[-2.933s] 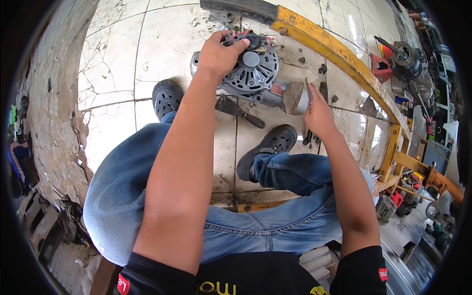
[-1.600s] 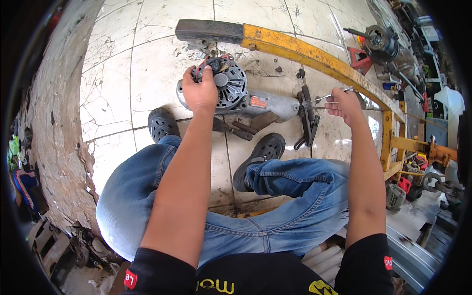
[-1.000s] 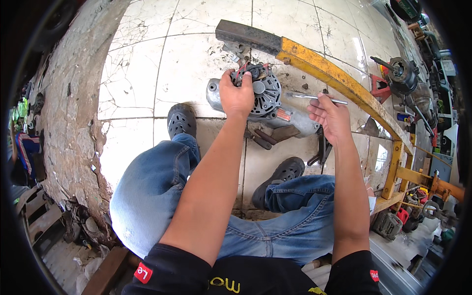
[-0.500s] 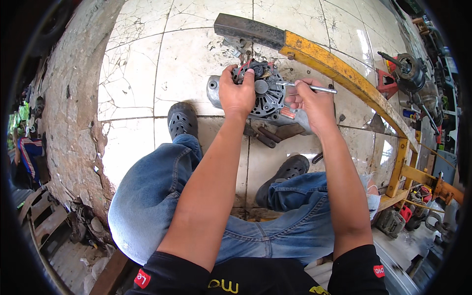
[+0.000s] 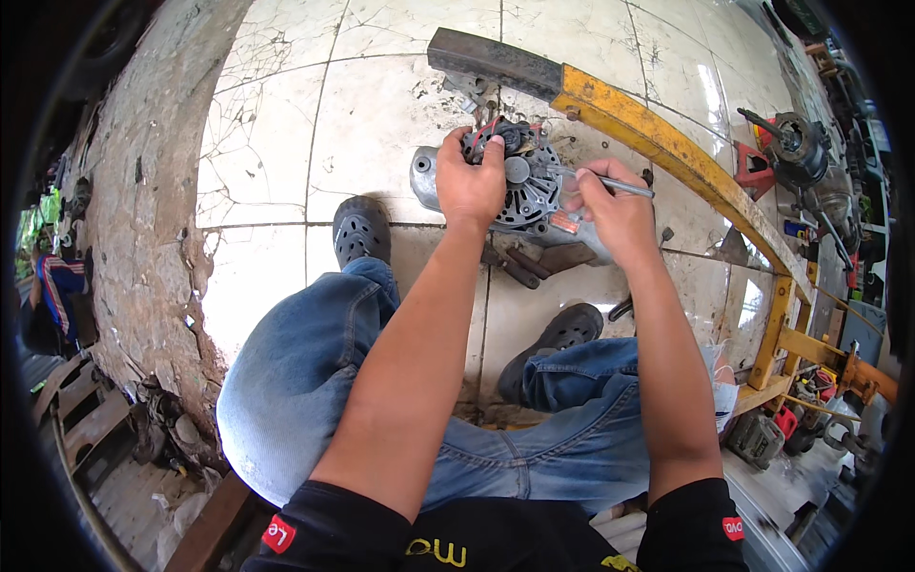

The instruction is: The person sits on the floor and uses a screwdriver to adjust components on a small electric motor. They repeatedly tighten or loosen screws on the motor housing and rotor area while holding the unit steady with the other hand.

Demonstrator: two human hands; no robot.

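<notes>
A round grey alternator [image 5: 536, 203] with a slotted end cover and a red wire on top stands on the tiled floor between my feet. My left hand [image 5: 469, 184] is closed around its left side, thumb on top near the dark wiring. My right hand [image 5: 613, 205] is closed on a slim silver metal rod [image 5: 629, 187], held nearly level. The rod's inner end points at the right side of the slotted cover; fingers and blur hide whether it touches. Beneath and behind the alternator lies a grey metal casting [image 5: 424, 173].
A yellow and black steel beam [image 5: 658, 129] arches over the floor from the far middle to the right. Dark hand tools [image 5: 519, 270] lie just nearer than the alternator. Machine parts [image 5: 791, 138] crowd the right side. A person [image 5: 59, 286] sits at the far left.
The view has shifted slightly, so everything sits a little further right and lower. The rod's inner end looks more blurred. Both hands keep their holds.
</notes>
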